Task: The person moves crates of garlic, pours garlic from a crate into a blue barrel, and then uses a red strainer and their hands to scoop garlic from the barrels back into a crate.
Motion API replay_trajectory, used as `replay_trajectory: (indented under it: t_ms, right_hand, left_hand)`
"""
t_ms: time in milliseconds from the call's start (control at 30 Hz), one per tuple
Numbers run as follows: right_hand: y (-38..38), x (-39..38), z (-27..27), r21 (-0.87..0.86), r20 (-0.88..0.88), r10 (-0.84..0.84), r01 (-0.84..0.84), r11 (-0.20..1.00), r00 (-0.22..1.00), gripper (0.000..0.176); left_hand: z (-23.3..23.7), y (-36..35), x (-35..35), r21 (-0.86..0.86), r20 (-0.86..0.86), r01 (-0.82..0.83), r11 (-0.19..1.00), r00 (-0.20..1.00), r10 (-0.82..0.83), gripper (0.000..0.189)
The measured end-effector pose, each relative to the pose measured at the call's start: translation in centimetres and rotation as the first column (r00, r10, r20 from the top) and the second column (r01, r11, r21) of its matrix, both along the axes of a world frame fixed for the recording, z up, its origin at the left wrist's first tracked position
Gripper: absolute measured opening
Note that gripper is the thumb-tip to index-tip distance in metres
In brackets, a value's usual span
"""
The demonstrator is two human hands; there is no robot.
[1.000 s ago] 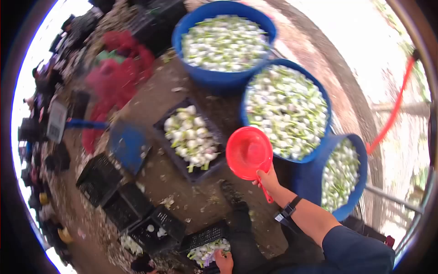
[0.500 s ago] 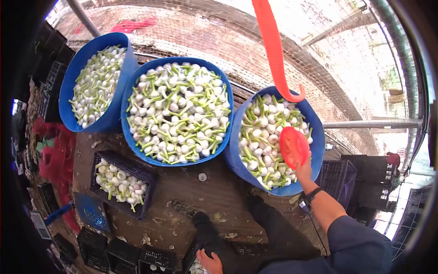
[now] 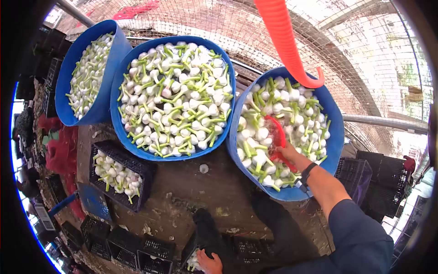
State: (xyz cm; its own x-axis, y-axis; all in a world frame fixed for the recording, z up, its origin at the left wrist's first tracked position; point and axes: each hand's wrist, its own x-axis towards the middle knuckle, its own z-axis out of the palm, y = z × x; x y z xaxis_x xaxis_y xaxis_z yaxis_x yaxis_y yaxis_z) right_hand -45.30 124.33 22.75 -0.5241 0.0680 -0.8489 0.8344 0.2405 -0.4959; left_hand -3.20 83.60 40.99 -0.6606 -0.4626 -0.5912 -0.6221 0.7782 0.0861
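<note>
My right hand (image 3: 286, 153) is closed on the rim of a red plastic bowl (image 3: 277, 131), which is tilted and partly sunk among garlic bulbs (image 3: 301, 121) with green stems. Water shows around the bowl inside the right blue tub (image 3: 335, 137). A dark band circles my right wrist. Low in the view, my left hand (image 3: 211, 262) lies with fingers apart on my dark-clothed leg, beside a black crate holding some garlic (image 3: 194, 261). Above the right tub hangs a ribbed orange-red hose (image 3: 283, 36) with a hooked end.
Two more blue tubs, in the middle (image 3: 173, 158) and at the left (image 3: 123, 48), are full of garlic. A dark crate (image 3: 147, 171) of garlic stands on the floor below them. Several black crates (image 3: 123, 246) line the bottom left; others are stacked at the right. Wire mesh stands behind.
My right hand has lowered the red bowl from above the right tub into the garlic and water, tipping it. The camera view has shifted slightly. My left hand stays on my leg.
</note>
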Motion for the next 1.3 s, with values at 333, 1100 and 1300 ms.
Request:
replay_trajectory:
  t_ms: [333,1100,1300]
  right_hand:
    - [-0.7,-2.0,-1.0,-0.266,0.173,-0.119,0.163,0.95,0.978,0.028]
    - [8.0,4.3,3.9,-0.345,0.191,-0.301,0.351,0.871,0.934,0.03]
    - [10.8,6.1,9.0,-0.319,0.131,-0.364,0.386,0.866,0.922,0.031]
  left_hand:
    - [0.1,0.9,-1.2,-0.033,0.066,-0.032,0.999,0.997,0.034,0.049]
    - [1.6,2.4,-1.8,-0.044,0.058,0.067,0.997,0.996,-0.065,0.045]
    - [2.8,2.5,-2.4,-0.005,0.029,0.033,0.999,0.999,-0.033,0.049]
